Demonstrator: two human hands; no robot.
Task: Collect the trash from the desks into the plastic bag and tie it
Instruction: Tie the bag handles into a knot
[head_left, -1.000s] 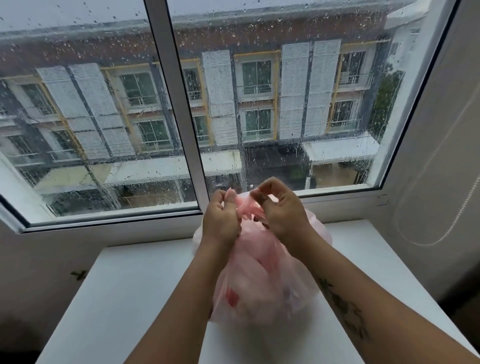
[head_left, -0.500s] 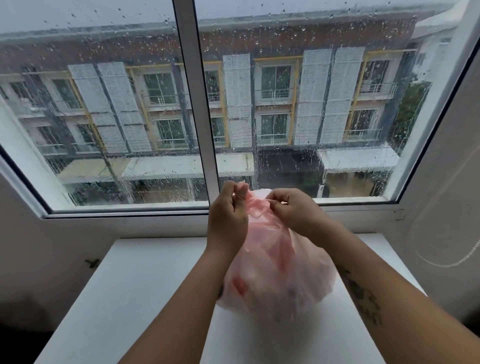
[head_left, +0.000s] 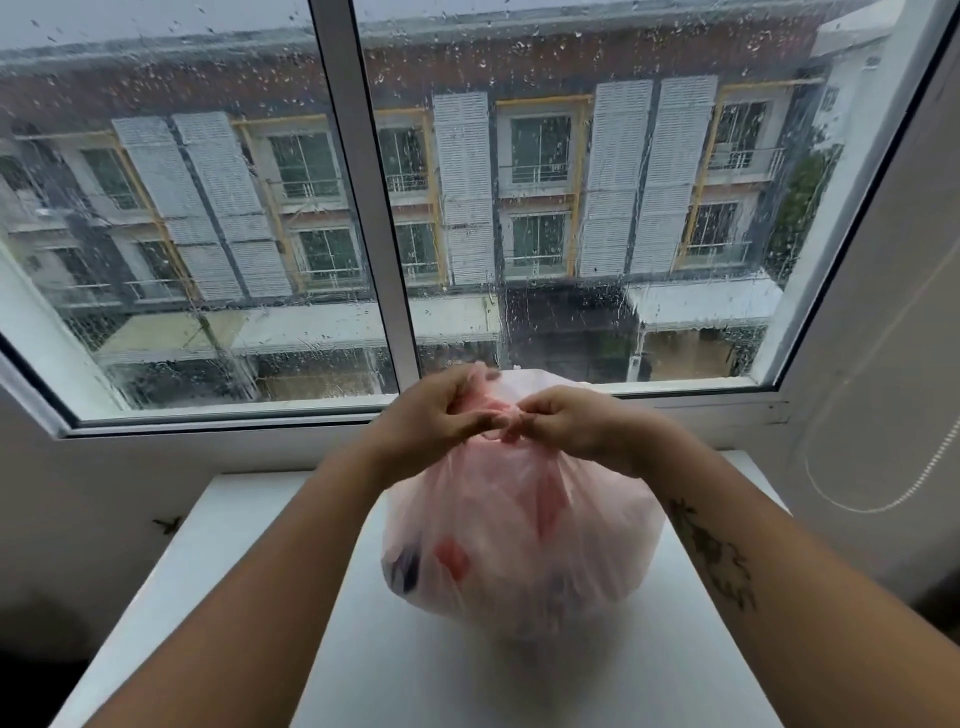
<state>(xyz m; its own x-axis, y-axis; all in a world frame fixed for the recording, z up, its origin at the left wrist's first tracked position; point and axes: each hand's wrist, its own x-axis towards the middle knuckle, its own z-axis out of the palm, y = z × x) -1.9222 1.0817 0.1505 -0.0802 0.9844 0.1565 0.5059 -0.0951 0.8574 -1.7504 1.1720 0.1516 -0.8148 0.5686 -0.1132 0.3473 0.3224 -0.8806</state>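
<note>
Head view shows a pink, see-through plastic bag (head_left: 519, 545) standing on a white desk (head_left: 249, 597) below a rain-spotted window (head_left: 208, 234), its belly rounded out with trash (head_left: 452, 558) (a red scrap and something dark show through the film). Both hands meet at the gathered neck of the bag: the left hand (head_left: 431, 415) has its fingers curled round one twisted tail of plastic, and the right hand (head_left: 566, 421) pinches the other tail between thumb and fingertips, knuckles almost touching the left. By my reading the collecting is done and the knot is being drawn tight. Whether the tails have already crossed into a full knot cannot be told, since the fingers hide it. The risks lie in the pull itself. Thin film like this may stretch or tear at the neck if the tails are yanked hard apart, and a short tail could slip out of the pinch and let the loop fall open. A sideways tug might also tip the full bag over on the smooth desk.
</note>
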